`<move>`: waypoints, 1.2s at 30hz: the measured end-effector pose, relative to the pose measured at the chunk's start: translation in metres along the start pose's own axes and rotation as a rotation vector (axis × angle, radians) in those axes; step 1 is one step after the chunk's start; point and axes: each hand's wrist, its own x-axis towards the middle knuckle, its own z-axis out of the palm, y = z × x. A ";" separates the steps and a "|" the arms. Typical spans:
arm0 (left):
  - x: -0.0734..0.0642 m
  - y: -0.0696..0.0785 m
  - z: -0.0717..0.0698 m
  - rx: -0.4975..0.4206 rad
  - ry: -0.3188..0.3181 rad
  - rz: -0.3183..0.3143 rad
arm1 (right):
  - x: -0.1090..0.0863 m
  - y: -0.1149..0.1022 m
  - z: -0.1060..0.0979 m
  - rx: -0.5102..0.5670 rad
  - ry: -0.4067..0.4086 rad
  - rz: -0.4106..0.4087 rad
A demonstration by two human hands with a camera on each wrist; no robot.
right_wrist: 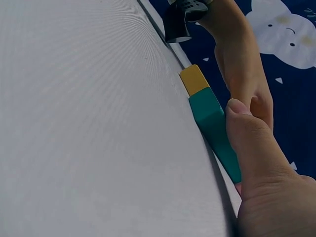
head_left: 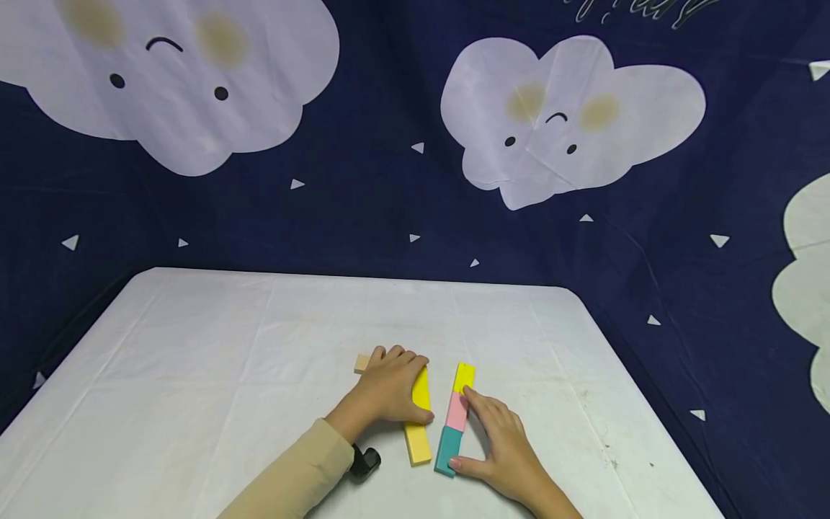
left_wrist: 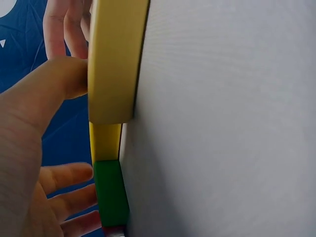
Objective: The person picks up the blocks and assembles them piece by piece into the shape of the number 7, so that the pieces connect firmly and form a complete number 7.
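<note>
Wooden block, left of the pink block; left hand, also left of it, fingers and thumb spread apart, thumb across a yellow bar; teal block, against its near end; small yellow block, at its far end; right hand, right of it, thumb and forefinger apart, touching the row; light, even pressure should keep joints straight; white-covered table, beneath it; navy cloud-print cloth, beyond it.

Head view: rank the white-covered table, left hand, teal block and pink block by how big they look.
1. White-covered table
2. Left hand
3. Teal block
4. Pink block
The teal one sits nearer the camera; true sizes are unsure.
</note>
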 end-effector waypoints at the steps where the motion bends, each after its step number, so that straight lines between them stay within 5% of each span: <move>1: 0.000 0.000 0.000 0.006 0.003 -0.003 | 0.000 0.000 0.000 0.001 0.000 -0.001; 16: 0.004 0.002 -0.004 0.067 0.003 -0.031 | 0.000 -0.001 -0.001 0.008 -0.008 0.011; 25: 0.005 0.002 -0.008 0.018 -0.018 -0.014 | -0.001 0.000 0.000 0.004 -0.017 0.018; 36: 0.027 0.000 -0.008 -0.154 0.058 -0.040 | -0.001 0.001 0.000 0.007 -0.016 0.008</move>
